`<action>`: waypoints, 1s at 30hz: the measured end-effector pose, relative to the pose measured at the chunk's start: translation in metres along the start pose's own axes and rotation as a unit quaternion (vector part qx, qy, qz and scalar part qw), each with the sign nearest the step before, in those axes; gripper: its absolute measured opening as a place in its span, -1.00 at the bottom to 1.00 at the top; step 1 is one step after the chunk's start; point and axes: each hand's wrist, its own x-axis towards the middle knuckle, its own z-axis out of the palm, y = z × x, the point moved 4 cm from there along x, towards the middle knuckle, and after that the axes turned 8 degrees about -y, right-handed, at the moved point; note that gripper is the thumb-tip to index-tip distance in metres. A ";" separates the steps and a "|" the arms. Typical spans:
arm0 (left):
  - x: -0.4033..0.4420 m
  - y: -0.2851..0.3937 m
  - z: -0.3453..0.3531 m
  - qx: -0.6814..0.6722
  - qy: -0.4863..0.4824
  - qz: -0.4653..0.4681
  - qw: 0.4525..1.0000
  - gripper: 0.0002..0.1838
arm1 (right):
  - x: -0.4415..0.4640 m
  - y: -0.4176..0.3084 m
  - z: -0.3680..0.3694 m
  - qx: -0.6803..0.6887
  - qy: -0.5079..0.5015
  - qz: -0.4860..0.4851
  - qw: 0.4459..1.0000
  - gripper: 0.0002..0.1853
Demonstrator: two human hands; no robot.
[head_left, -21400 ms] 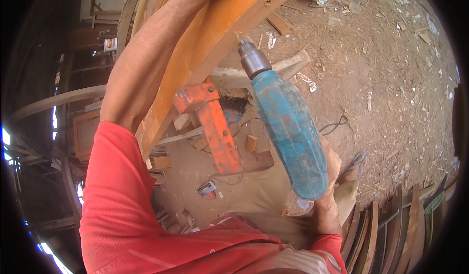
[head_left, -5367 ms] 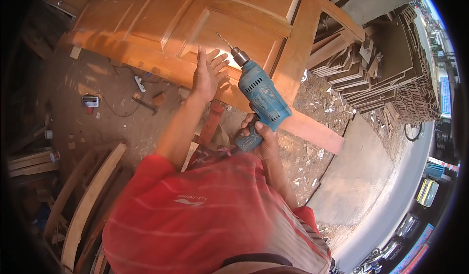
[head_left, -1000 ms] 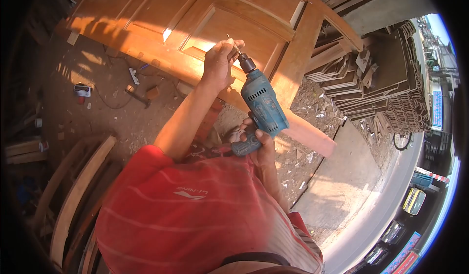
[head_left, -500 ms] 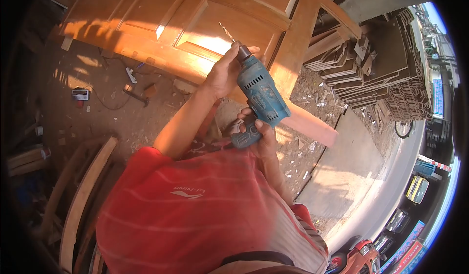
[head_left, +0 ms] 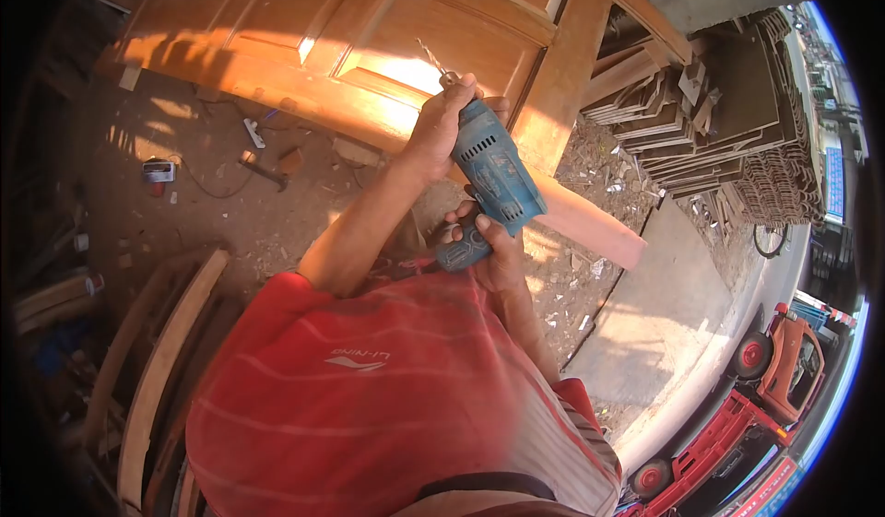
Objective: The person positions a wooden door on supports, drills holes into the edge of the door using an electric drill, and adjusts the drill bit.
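A worn blue power drill is held across my front, its bit pointing up and to the left. My left hand is closed round the chuck, which it mostly covers. The drill's handle rests in my right hand, whose fingers wrap round it near my red shirt. Beyond the bit lies an orange-brown panelled wooden door, partly sunlit; the bit appears over it in the view, and I cannot tell how far above it is.
Curved timbers stand at the lower left. A hammer and a small corded tool lie on the ground. Stacked boards rise at the right. A red truck is on the road at the lower right.
My left hand has gone from pinching the bit to closing round the chuck. The drill remains in my right hand. More of the red truck has come into view on the road.
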 end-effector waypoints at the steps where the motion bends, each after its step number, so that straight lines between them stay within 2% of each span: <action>1: -0.002 0.002 0.002 0.029 0.006 0.011 1.000 -0.60 | 0.000 0.000 0.000 -0.009 0.006 -0.008 1.000 -0.41; 11: -0.002 -0.002 0.000 0.015 -0.035 0.027 0.999 -0.64 | -0.003 0.005 -0.005 -0.001 -0.024 -0.018 1.000 -0.34; 17: -0.001 -0.004 0.002 -0.046 -0.085 0.049 0.994 -0.54 | -0.004 0.009 -0.002 0.031 -0.017 0.001 0.999 -0.32; 19: -0.003 -0.001 0.004 0.026 -0.081 0.076 0.993 -0.47 | -0.004 0.008 -0.004 0.037 -0.021 -0.003 0.999 -0.31; 23: -0.009 0.006 0.014 0.053 -0.053 0.101 0.992 -0.45 | -0.002 0.007 -0.003 0.033 -0.029 -0.005 0.999 -0.31; 26: -0.001 0.004 0.006 0.021 -0.042 0.058 0.997 -0.44 | 0.001 0.005 0.001 0.033 -0.004 -0.015 0.999 -0.39; 28: 0.004 0.000 0.000 -0.051 0.010 -0.010 0.999 -0.58 | 0.002 0.004 0.002 0.024 -0.002 -0.012 1.000 -0.40; 30: 0.009 0.002 -0.007 -0.059 0.007 -0.047 0.997 -0.59 | 0.004 0.004 0.003 0.015 -0.001 -0.009 1.000 -0.40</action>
